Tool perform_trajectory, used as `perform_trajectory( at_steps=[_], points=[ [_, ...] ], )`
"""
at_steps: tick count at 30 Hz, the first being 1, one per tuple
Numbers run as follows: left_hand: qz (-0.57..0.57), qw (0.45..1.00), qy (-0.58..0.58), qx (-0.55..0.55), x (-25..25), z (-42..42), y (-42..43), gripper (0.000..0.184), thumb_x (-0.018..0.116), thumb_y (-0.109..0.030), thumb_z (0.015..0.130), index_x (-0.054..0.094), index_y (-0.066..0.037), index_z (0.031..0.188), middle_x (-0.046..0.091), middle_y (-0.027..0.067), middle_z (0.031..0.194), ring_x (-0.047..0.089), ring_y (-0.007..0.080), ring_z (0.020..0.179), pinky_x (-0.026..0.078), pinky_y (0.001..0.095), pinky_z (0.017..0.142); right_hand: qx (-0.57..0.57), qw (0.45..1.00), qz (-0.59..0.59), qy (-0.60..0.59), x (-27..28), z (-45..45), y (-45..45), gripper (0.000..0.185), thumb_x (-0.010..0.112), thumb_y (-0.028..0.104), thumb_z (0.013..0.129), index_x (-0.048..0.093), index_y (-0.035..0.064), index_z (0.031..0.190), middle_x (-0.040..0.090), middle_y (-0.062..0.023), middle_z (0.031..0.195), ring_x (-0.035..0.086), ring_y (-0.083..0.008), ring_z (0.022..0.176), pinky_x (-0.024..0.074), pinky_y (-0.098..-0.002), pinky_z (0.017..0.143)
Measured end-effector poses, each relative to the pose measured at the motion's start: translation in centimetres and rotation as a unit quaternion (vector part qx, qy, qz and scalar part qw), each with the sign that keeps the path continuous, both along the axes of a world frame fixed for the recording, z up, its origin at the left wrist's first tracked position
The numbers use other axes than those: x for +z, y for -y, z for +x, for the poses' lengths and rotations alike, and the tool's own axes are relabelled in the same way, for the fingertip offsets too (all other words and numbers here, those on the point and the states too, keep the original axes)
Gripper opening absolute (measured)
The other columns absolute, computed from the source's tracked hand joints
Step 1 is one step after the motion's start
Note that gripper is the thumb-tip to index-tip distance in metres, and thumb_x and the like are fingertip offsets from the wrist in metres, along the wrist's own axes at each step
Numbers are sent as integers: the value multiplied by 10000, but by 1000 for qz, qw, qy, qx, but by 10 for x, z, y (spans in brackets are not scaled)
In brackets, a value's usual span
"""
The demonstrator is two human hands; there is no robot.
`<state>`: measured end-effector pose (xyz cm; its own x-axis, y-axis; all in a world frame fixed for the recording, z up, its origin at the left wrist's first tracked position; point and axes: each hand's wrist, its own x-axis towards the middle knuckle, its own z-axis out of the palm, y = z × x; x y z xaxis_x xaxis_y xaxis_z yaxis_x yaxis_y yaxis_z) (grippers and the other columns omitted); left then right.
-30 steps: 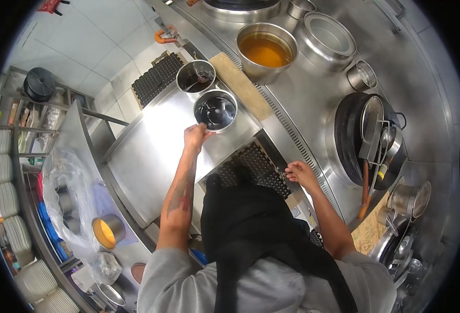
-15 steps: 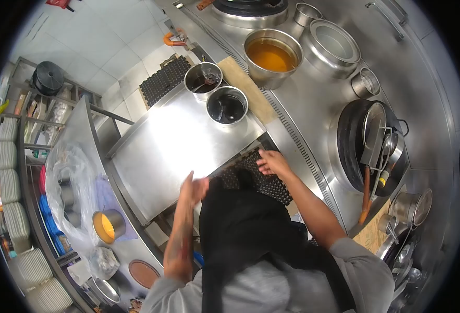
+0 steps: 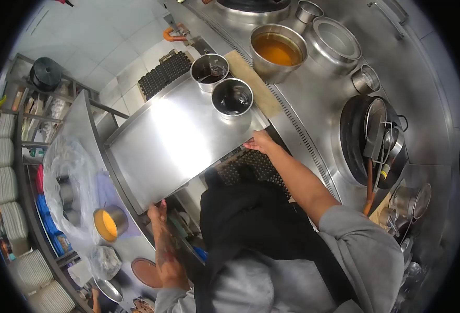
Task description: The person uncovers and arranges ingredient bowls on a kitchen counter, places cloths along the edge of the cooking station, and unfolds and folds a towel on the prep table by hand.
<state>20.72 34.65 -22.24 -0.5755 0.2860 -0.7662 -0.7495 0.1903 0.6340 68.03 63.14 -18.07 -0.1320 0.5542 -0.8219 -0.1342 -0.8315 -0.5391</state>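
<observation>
A wide stainless steel tray (image 3: 151,151) with a raised rim spans the space between the stove counter and the side table. My left hand (image 3: 158,211) is closed at its near left corner, the fingers curled at the edge. At the near right edge my right hand (image 3: 258,142) grips the rim, with some fingers hidden beneath it. Two round steel pots stand at the tray's far right end. One pot (image 3: 192,73) holds dark liquid and a utensil; the nearer pot (image 3: 222,108) also has dark, glossy contents.
On the stove counter (image 3: 313,109) stand a bowl of orange-brown liquid (image 3: 277,49) and a wok (image 3: 352,138) with utensils. The side table holds a yellow-filled pot (image 3: 110,223) and a plastic bag (image 3: 63,167). Stacked plates (image 3: 13,224) fill the left shelves. Black mats (image 3: 164,75) cover parts of the floor.
Both hands, apart from the tray before, now hold its near edge. My left hand moved down and left; my right hand moved slightly up and left.
</observation>
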Motion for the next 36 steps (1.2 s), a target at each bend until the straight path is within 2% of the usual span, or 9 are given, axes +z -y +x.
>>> perform_trajectory(
  at_steps=[4, 6, 11, 14, 17, 26, 30, 34, 36],
  points=[
    [-21, 1000, -10, -16, 6, -13, -19, 267, 472, -140, 997, 508, 50, 1180, 592, 180, 1100, 651, 341, 864, 604, 384, 663, -13, 1000, 4, -18, -8, -4, -7, 307, 391, 107, 994, 591, -63, 1153, 673, -191, 993, 704, -271, 837, 631, -356, 752],
    [-26, 999, -11, -36, 9, -14, -28, 271, 474, -144, 998, 512, 48, 1184, 598, 175, 1089, 653, 331, 851, 604, 382, 656, -3, 1000, 5, -7, -10, -4, -7, 322, 396, 132, 1004, 575, -57, 1193, 678, -210, 1049, 696, -292, 932, 605, -383, 827],
    [-64, 998, -13, -14, 23, -3, -52, 260, 466, -125, 990, 523, 42, 1181, 613, 175, 1028, 649, 299, 792, 588, 353, 612, -6, 1000, 7, 8, -7, -3, -24, 327, 391, 148, 1014, 579, -59, 1182, 675, -202, 1039, 694, -278, 917, 608, -372, 813],
    [-47, 996, 68, -32, -16, -46, -37, 249, 459, -99, 978, 527, 29, 1182, 608, 179, 1029, 638, 291, 777, 574, 340, 596, -4, 1000, 9, 6, -14, -4, -22, 338, 391, 171, 1024, 577, -66, 1177, 670, -197, 1023, 696, -276, 903, 610, -371, 809],
    [-85, 996, 38, -2, -5, -35, -38, 232, 456, -79, 970, 531, 27, 1162, 609, 175, 997, 628, 274, 744, 565, 344, 585, -2, 1000, 5, 8, -16, -6, -16, 350, 389, 189, 1033, 571, -71, 1180, 666, -194, 1016, 699, -279, 900, 612, -373, 812],
    [-88, 996, -3, 6, 13, -34, -51, 275, 451, -47, 932, 498, 29, 1193, 604, 184, 1022, 619, 277, 747, 544, 343, 585, 0, 1000, -6, 18, -9, -17, -17, 391, 382, 241, 1062, 537, -75, 1232, 659, -221, 1080, 702, -297, 935, 611, -383, 840],
    [-79, 997, -14, 4, 3, -41, -47, 287, 429, -43, 924, 520, 28, 1188, 617, 168, 939, 606, 265, 706, 540, 360, 590, 9, 1000, -3, 17, -9, -20, -13, 396, 382, 252, 1066, 533, -67, 1246, 655, -215, 1098, 697, -296, 957, 607, -384, 852],
    [-47, 998, -12, -26, 0, -43, -39, 307, 419, -46, 923, 503, 29, 1209, 615, 173, 935, 613, 274, 710, 548, 368, 592, 12, 999, -14, 26, -7, -20, -10, 386, 378, 235, 1062, 533, -65, 1250, 657, -214, 1114, 688, -293, 987, 602, -388, 861],
    [-84, 996, 15, -17, -5, -46, -35, 286, 412, -40, 921, 514, 21, 1181, 614, 177, 919, 626, 284, 719, 556, 379, 599, 15, 1000, -5, 17, -10, -18, -9, 381, 378, 224, 1058, 532, -66, 1252, 657, -218, 1121, 688, -295, 990, 601, -390, 860]
  ],
)
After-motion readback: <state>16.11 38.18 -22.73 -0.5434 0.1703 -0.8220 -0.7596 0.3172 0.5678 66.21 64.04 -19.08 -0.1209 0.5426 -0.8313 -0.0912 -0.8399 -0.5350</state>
